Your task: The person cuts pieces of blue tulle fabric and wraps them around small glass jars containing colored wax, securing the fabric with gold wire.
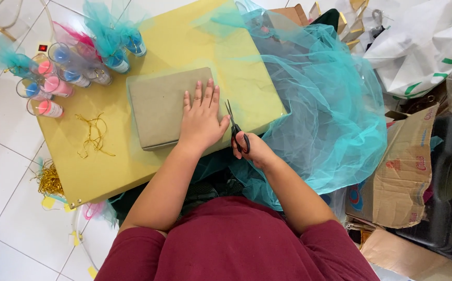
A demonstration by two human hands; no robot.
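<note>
L hand [201, 120] on board [159, 106], scissors [235, 130] just right

The lower handles of the scissors [236, 129] are covered by the fingers of the right hand [254, 151]. Part of the grey board [158, 106] is hidden under the left hand [201, 118]. Whether the teal netting [324, 99] lies between the blades cannot be told. The cardboard box [402, 166] is partly buried under netting, and the white bag [423, 47] is cut off by the top edge.
</note>
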